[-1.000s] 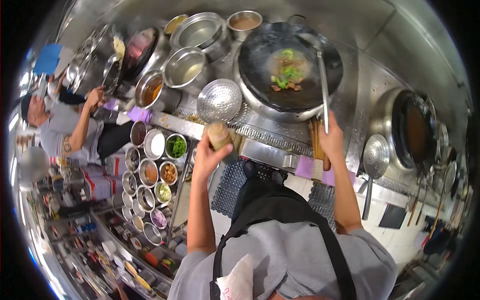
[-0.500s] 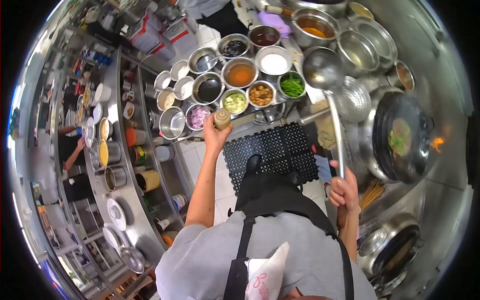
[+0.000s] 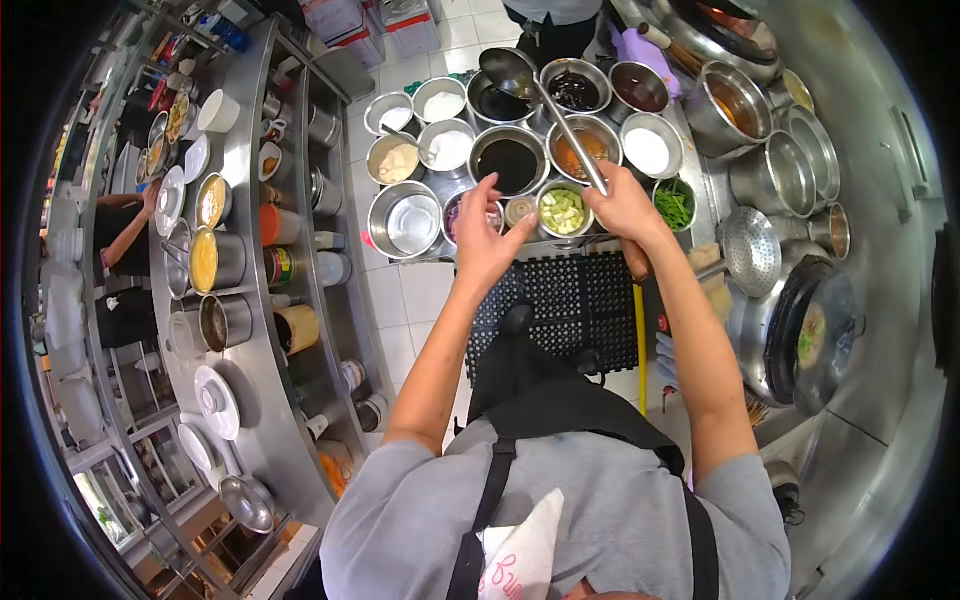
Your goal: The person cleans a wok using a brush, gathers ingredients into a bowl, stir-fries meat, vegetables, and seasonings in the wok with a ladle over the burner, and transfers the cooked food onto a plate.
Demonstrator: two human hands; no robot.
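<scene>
Left of the bowl of green cubes (image 3: 565,212), the left hand (image 3: 484,238) spreads its fingers apart near a bottle (image 3: 519,211). Right of it, the right hand (image 3: 628,208) clamps a ladle (image 3: 570,133).

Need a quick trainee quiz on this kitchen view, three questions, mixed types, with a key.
1. Multiple choice. Which hand holds the ladle?
A) left
B) right
C) neither

2. True or false. The ladle's cup is over the wok.

3. Fill in the blank. The round skimmer, at the right of the view, is pierced with many small ____.

Key:
1. B: the right hand grips its handle.
2. False: the cup is up among the metal bowls, near the one of dark liquid.
3. holes
</scene>
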